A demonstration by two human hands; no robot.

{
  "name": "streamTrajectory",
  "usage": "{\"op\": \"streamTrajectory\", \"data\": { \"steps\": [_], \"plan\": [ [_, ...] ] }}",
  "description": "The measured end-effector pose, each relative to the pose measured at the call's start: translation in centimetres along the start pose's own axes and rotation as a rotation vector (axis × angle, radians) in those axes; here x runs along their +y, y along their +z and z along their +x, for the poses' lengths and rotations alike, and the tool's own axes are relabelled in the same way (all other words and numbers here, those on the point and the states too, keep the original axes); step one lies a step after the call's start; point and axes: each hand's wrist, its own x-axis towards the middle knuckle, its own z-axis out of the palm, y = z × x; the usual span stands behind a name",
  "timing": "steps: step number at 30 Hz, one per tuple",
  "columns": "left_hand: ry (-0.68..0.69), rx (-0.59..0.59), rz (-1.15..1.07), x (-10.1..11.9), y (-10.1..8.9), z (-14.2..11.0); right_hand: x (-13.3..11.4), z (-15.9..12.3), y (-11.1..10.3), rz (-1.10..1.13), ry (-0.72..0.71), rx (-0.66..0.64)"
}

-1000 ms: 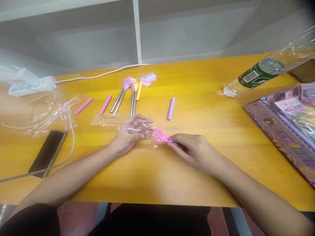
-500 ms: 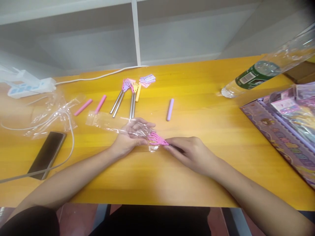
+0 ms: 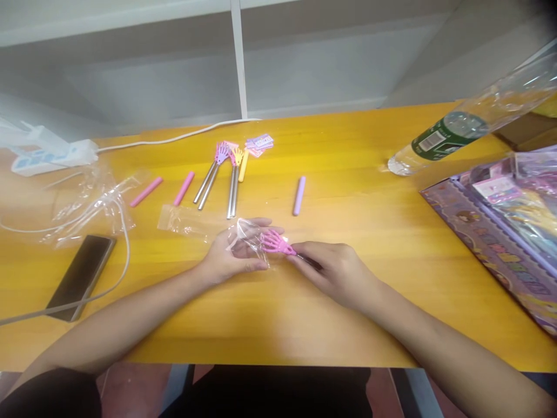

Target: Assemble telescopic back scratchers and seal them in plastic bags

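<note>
My right hand [image 3: 342, 270] grips a pink hand-shaped back scratcher [image 3: 277, 243] by its dark-looking shaft, the claw pointing left. My left hand [image 3: 224, 255] is curled around a clear plastic bag [image 3: 187, 223], whose crumpled end sits between thumb and fingers. The claw's tips are right at that crumpled plastic; whether they touch it I cannot tell. Beyond my left hand lie a purple back scratcher [image 3: 222, 152] and a yellow one [image 3: 236, 155], both with metal rods. A purple tube [image 3: 299, 195] lies farther off, above my right hand.
Two pink tubes [image 3: 184, 188], a yellow tube [image 3: 243, 165] and small cards [image 3: 260, 144] lie on the table. At left are plastic wrappers [image 3: 98, 200], a phone [image 3: 81, 277], cables and a power strip [image 3: 54, 157]. A water bottle [image 3: 448, 136] and printed box [image 3: 483, 235] stand right.
The pink claw has come clear of the plastic that overlapped its tips. The bag has crumpled in my left hand and its far end has shifted slightly right.
</note>
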Motion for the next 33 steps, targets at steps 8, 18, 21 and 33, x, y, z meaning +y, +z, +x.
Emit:
{"op": "streamTrajectory", "data": {
  "steps": [8, 18, 21, 33],
  "plan": [
    [-0.014, 0.056, 0.108, -0.2, 1.3, -0.7, 0.1, 0.0, 0.3, -0.023, -0.028, 0.003],
    [0.038, 0.105, 0.196, -0.4, 2.0, -0.7, 0.1, -0.2, 0.4, -0.055, -0.072, -0.011],
    [0.101, 0.141, 0.264, -0.6, 2.1, -0.7, -0.1, -0.1, 0.4, -0.048, -0.068, -0.008],
    [0.061, 0.336, 0.289, -0.3, 2.4, -0.9, -0.3, 0.0, 0.3, -0.121, -0.086, 0.003]
  ]
}}
